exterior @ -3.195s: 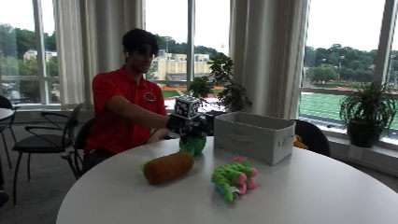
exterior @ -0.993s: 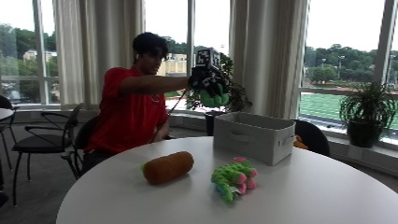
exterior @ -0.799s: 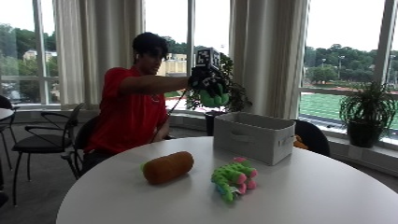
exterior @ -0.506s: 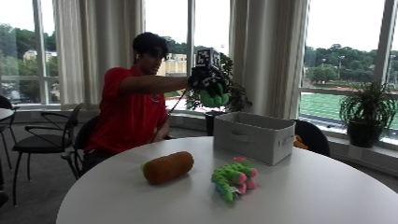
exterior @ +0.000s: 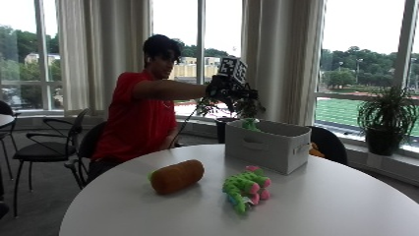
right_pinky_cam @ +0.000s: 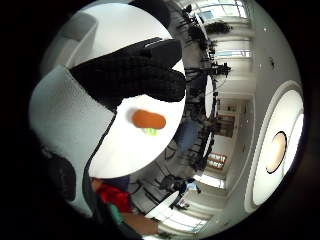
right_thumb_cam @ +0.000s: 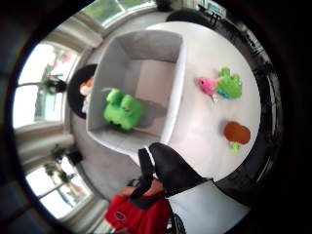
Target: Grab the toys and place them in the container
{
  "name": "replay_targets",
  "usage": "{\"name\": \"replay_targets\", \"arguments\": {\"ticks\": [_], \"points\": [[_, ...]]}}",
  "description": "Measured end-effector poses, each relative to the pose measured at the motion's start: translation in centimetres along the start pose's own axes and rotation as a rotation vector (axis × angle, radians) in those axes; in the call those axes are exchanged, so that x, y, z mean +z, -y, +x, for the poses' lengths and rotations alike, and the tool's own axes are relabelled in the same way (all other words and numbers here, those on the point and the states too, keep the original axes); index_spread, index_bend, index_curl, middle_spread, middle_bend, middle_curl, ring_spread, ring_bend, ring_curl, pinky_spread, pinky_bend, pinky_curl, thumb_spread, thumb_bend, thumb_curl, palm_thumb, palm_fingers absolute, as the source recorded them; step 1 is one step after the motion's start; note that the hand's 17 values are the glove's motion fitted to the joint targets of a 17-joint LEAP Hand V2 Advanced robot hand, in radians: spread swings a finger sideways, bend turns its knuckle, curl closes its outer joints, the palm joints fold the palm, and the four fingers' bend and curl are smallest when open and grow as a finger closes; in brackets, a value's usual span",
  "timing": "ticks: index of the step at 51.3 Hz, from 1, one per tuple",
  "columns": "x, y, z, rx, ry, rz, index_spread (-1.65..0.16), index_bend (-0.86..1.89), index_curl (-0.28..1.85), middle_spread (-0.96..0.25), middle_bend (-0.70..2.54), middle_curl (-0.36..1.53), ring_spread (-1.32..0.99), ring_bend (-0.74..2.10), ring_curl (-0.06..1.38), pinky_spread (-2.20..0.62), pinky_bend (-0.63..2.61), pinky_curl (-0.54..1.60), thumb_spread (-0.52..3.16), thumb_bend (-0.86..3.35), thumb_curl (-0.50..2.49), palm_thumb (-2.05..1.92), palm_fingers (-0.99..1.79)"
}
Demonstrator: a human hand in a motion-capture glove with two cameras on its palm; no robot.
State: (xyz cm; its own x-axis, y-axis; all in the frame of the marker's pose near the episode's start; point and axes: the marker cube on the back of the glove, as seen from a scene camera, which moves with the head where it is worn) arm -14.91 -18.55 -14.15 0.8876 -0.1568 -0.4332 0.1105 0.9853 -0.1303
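On the round white counter (exterior: 340,206) a grey container (exterior: 267,145) stands by the far edge with a green toy (right_thumb_cam: 122,109) inside it, the orange toy (exterior: 177,176) and green-pink toy (exterior: 245,187) lie mid-counter, and the gloved hand (exterior: 225,88) hovers above the container, fingers relaxed, holding nothing.

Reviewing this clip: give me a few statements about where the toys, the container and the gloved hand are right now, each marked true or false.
1. The green plush toy is inside the grey container. True.
2. The gloved right hand rests on the table. False: it is raised above the container.
3. The orange carrot-like plush lies on the white table. True.
4. The green and pink plush is in the container. False: it lies on the table beside the carrot-like plush.
5. The gloved hand grips the carrot-like plush. False: it holds nothing.
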Motion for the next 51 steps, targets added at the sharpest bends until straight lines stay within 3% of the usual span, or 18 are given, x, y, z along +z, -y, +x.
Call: {"name": "replay_targets", "arguments": {"ticks": [11,25,51], "points": [[8.2,-3.6,11.5,0.141,-0.029,-0.053,-0.32,0.02,0.12,0.0,0.1,0.27,0.06,0.41,0.23,0.1,1.49,0.39,1.02,-0.04,0.41,-0.03,-0.38],[18.3,-7.1,20.1,0.226,-0.003,-0.157,-0.32,0.02,0.07,-0.01,0.12,0.24,0.06,0.36,0.25,0.11,1.46,0.36,1.0,-0.04,0.36,-0.02,-0.33],[29.0,-6.5,22.1,0.182,0.066,-0.22,-0.33,0.05,0.06,-0.01,0.12,0.23,0.06,0.19,0.24,0.12,1.42,0.34,0.96,-0.03,0.33,-0.01,-0.3]]}}
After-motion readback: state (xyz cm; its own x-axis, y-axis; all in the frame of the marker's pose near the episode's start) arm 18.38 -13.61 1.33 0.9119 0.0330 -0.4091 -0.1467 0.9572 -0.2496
